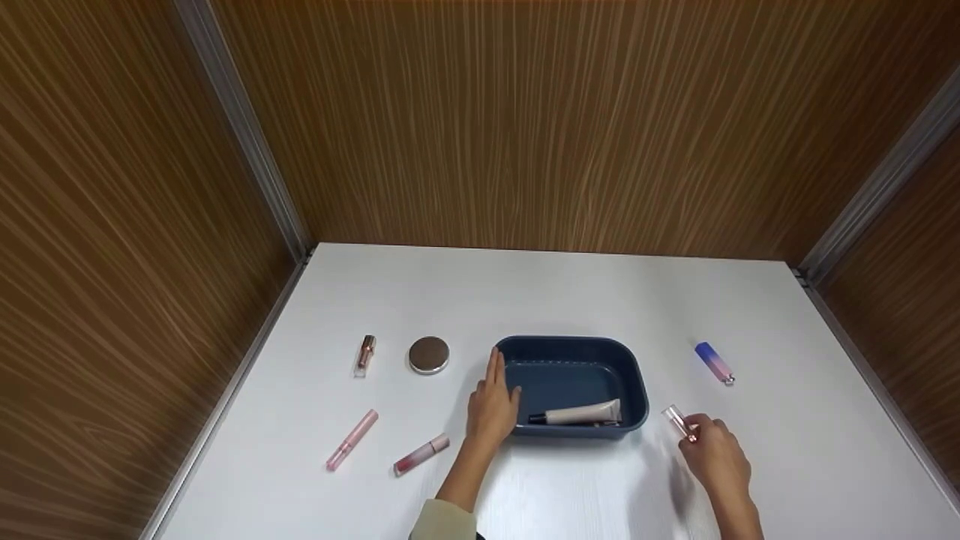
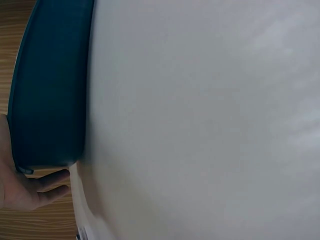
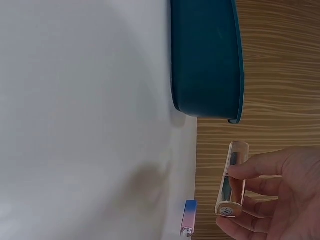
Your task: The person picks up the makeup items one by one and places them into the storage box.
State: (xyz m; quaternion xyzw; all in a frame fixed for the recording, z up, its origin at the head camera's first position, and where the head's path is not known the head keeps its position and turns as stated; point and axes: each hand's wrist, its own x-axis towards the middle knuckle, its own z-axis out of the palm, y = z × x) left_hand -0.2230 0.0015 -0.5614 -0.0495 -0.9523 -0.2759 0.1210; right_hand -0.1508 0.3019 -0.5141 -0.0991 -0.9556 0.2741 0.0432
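Wood-grain panels (image 1: 495,120) back a white table (image 1: 570,292). Left to right: a pink tube (image 1: 352,441), a compact (image 1: 429,354), the left hand (image 1: 493,405), straight-fingered against a blue bin (image 1: 570,432), and the right hand (image 1: 718,454), pinching a clear-ended tube (image 1: 676,421) beside the bin.

One each: bin (image 1: 562,386), compact (image 1: 428,354), squeeze tube (image 1: 581,414); five lip tubes (image 1: 421,454) (outside bin).

Brown wood-grain panels closed in a white tabletop (image 1: 585,292) at the back and both sides; the back panel (image 1: 555,120) carried pale, mostly vertical streaks; the left panel (image 1: 112,262) and right panel (image 1: 900,300) showed similar grain; a grey metal strip (image 1: 241,112) marked the left corner, another (image 1: 885,180) the right; soft light brightened the tabletop's near part, with blurred shadows around it.
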